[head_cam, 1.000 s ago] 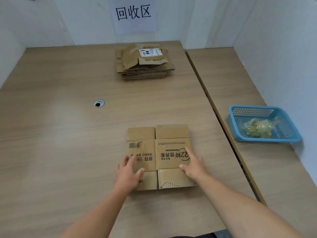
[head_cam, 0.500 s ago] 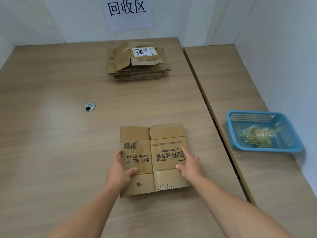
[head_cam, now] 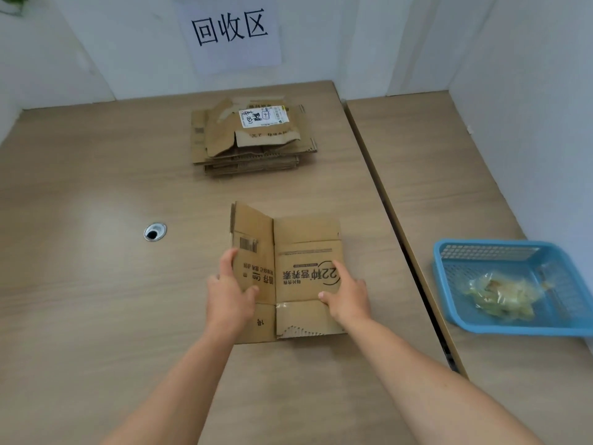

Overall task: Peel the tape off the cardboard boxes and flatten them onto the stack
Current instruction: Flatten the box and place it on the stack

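Head view, 1 entry.

Item 1: flattened cardboard box [head_cam: 288, 271], brown, 2 panels across, lying on the wooden table [head_cam: 80, 284] directly in front of me. Its right panel lay flat, while the left panel was tilted up off the table along the centre fold. The long axis ran away from me, toward the far wall. The print read upside down from my side, so the tops of the characters pointed back at me. A glossy strip at the near fold may have been tape residue; I could not tell.

Item 2: left hand [head_cam: 229, 295], on the box's left edge. The thumb lay across the printed face and the fingers wrapped round the raised edge, gripping that panel.

Item 3: right hand [head_cam: 348, 295], on the box's right edge. The fingers were fairly straight, and the thumb and forefinger were spread on the flat panel, pressing it down. Nothing was held in it.

Item 4: stack [head_cam: 253, 139] of flattened cartons, straight ahead beyond the box's far end and slightly left, well apart from it. My judgement: the box's long axis already pointed at the stack, so the carry was forward, with the left hand marginally better lined up.

Item 5: blue basket [head_cam: 449, 284], on the adjoining table to my right, holding a wad of clear tape [head_cam: 500, 293].

Item 6: paper sign [head_cam: 229, 30] on the wall behind the stack.
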